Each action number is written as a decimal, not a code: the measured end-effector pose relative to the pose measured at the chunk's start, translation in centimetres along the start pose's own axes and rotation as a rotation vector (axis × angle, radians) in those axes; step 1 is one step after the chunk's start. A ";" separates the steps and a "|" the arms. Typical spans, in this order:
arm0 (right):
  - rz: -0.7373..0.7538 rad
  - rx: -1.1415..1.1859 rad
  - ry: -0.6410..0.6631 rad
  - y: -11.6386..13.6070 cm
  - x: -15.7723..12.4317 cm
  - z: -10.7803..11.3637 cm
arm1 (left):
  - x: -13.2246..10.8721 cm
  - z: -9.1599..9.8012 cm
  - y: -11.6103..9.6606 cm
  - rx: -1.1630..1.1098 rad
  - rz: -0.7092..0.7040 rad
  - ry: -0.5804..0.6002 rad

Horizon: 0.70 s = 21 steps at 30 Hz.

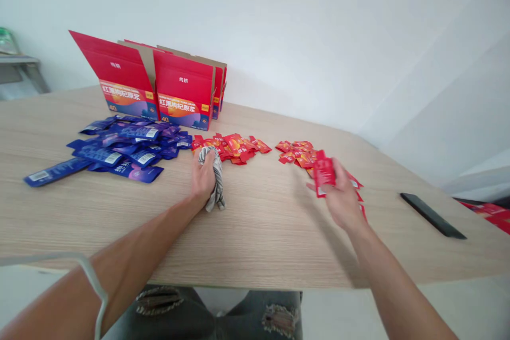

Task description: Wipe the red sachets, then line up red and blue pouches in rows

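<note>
My left hand point(204, 176) is closed around a crumpled grey striped cloth point(217, 183), at the near edge of a pile of red sachets point(239, 147). On the right, my right hand point(343, 191) grips a red sachet point(324, 174), raised a little above the table. Behind and beneath that hand lie more red sachets point(297, 153), some partly hidden by it. A heap of blue sachets point(127, 143) spreads out to the left of my left hand.
Red and blue cardboard boxes point(185, 90) with raised lids stand at the back left of the wooden table point(255, 234). A black phone-like slab point(432, 215) lies at the right. A white cable point(90, 271) crosses my left forearm. Red items point(490, 212) show beyond the right edge.
</note>
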State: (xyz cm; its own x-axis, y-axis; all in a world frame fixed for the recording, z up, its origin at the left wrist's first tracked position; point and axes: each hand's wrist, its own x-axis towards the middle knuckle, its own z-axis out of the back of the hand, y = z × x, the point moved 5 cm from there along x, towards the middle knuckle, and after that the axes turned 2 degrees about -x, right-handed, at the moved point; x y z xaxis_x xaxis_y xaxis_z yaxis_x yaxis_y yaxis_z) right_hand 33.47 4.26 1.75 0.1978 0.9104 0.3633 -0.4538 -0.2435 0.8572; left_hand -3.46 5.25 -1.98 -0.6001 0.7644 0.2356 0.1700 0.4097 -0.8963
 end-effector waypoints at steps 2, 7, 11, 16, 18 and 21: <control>-0.046 0.310 0.236 2.5 -1.4 -6.9 | -0.1 0.1 0.0 -0.010 -0.012 0.013; 0.117 0.358 0.536 8.3 -4.8 -19.0 | -0.1 0.5 -0.2 -0.025 -0.027 0.026; 0.142 0.385 0.619 10.8 -5.8 -23.9 | 0.1 0.8 -0.5 -0.084 -0.020 0.057; 0.099 0.440 0.449 10.8 -4.1 -25.6 | -0.5 0.2 -0.4 -0.081 -0.045 0.097; 0.062 0.423 0.348 9.8 -2.9 -25.4 | -1.3 -0.6 -0.1 -0.090 -0.035 0.132; -0.003 0.451 0.333 8.5 -1.7 -25.1 | -2.7 -1.6 0.1 -0.086 -0.024 0.180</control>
State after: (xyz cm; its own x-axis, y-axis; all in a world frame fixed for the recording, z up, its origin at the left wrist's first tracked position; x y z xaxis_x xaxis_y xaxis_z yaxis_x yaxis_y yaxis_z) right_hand 7.44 9.03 -0.79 -0.1195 0.9499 0.2888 -0.0226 -0.2934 0.9557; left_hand -0.56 3.99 -2.08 -0.4567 0.8273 0.3270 0.2283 0.4643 -0.8557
